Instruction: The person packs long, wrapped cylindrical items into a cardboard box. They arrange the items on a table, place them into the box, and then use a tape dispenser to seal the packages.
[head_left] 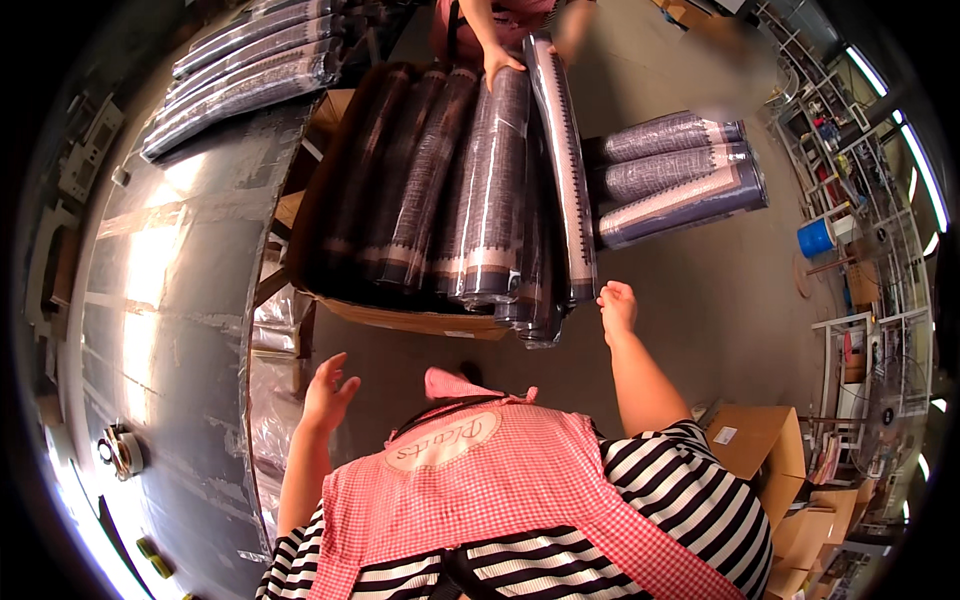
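My left hand (328,396) is held up empty below the left front of a cardboard box (420,318), fingers apart. Just beyond the lower end of a plastic-wrapped rolled rug (562,165), my right hand (618,310) has its fingers curled in, with nothing visible in them and a small gap to the roll. That roll leans at the box's right side, grey with a pale patterned border. More wrapped rolled rugs (495,190) fill the box, some poking over its front edge. Across the box, another person's hand (503,68) rests on the roll tops; their other hand is at the leaning roll.
To the left runs a long dark table (190,270) with several wrapped rolls (250,75) at its far end and a tape roll (122,452) nearer. Three wrapped rolls (670,170) stick out right of the box. An open carton (755,440) and shelving (850,350) stand at right.
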